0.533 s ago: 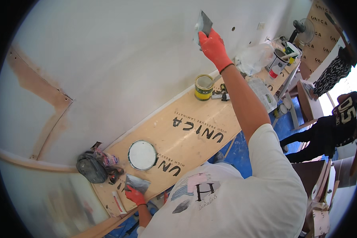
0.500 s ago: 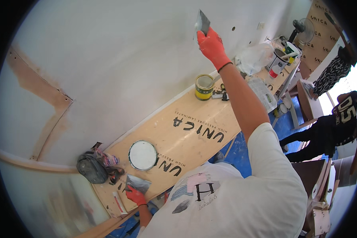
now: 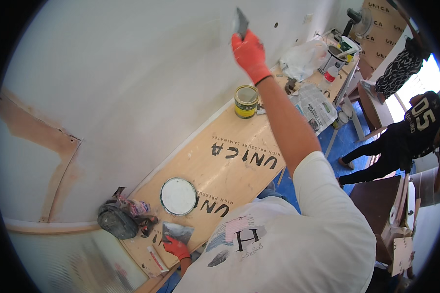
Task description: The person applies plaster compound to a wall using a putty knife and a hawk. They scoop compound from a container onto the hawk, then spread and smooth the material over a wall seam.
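Observation:
My right hand [image 3: 249, 54], in an orange glove, grips a steel putty blade [image 3: 240, 22] raised against the white wall [image 3: 112, 78]. My left hand [image 3: 176, 248], also gloved, grips a flat grey metal spreader [image 3: 180, 230] low over the near left end of the long plywood board [image 3: 190, 166]. A red-and-white tube [image 3: 156, 259] lies beside it. Near my left hand are a round white container [image 3: 177, 195] and a dark backpack [image 3: 116, 219]. A yellow-banded tin [image 3: 246, 108] stands farther along, below my right hand.
Newspaper [image 3: 312, 110], a plastic bag [image 3: 303, 58], buckets [image 3: 335, 53] and a fan [image 3: 353, 22] occupy the far end. Two people are at the right, one in black [image 3: 415, 122], one in patterned clothing [image 3: 401, 73]. Brown furniture [image 3: 376, 210] stands behind me on blue floor covering [image 3: 298, 190].
My right hand and blade have moved up and left in the picture. My left hand and the board's near end appear lower, as the view has shifted; both hands keep their tools.

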`<move>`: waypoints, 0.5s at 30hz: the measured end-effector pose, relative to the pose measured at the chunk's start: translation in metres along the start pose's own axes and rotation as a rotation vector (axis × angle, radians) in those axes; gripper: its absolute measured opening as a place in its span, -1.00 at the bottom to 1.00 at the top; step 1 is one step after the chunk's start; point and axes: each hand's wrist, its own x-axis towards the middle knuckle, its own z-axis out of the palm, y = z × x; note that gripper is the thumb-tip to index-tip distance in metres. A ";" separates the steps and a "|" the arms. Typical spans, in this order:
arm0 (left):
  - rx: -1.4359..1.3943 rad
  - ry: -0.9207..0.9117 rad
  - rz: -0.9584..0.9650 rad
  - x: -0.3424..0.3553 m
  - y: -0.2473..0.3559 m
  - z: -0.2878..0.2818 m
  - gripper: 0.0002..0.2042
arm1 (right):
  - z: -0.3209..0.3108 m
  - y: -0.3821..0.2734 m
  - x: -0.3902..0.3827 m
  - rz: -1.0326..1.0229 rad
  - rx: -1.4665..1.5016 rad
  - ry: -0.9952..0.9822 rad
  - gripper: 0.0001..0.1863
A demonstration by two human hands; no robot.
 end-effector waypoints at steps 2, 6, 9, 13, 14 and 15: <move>-0.025 -0.027 -0.008 0.002 -0.009 0.001 -0.53 | 0.002 0.005 0.011 0.008 0.086 -0.019 -0.69; -0.107 -0.028 -0.037 -0.004 -0.002 -0.001 -0.53 | 0.024 -0.023 0.001 0.073 0.253 -0.141 -0.69; -0.027 -0.045 -0.048 -0.008 -0.013 0.001 -0.52 | 0.049 -0.047 -0.034 -0.099 0.176 0.010 -0.69; -0.075 -0.111 -0.101 -0.004 0.004 -0.002 -0.51 | 0.090 -0.099 -0.094 -0.317 0.093 0.143 -0.73; -0.038 -0.089 -0.096 -0.006 -0.004 -0.003 -0.51 | 0.091 -0.124 -0.111 -0.249 0.123 0.032 -0.73; -0.006 -0.069 -0.082 -0.005 -0.009 0.000 -0.52 | 0.100 -0.136 -0.125 -0.256 0.126 0.048 -0.71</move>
